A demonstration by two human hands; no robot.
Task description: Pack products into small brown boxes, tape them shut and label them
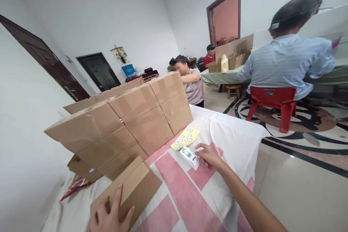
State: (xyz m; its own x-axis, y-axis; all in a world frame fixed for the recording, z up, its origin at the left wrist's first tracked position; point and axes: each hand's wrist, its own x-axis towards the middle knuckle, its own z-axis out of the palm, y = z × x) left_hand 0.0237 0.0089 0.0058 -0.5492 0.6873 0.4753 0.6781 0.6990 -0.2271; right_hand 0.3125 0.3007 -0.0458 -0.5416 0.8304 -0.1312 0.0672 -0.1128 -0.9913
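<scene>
On the pink-checked tablecloth [185,195], holding a small white box [190,157] and a near carton [130,188].
Right hand [208,155] curled round the box's end, beside a yellow sticker sheet [185,138]; left hand [110,215] spread open, flat on the carton. Seemingly early: carton closed, box lying outside it. Stacked cartons [130,116] crowding the left.

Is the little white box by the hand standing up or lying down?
Lying down. The small white box rests long side down on the pink-and-white tablecloth, and the right hand is against its end.
</scene>
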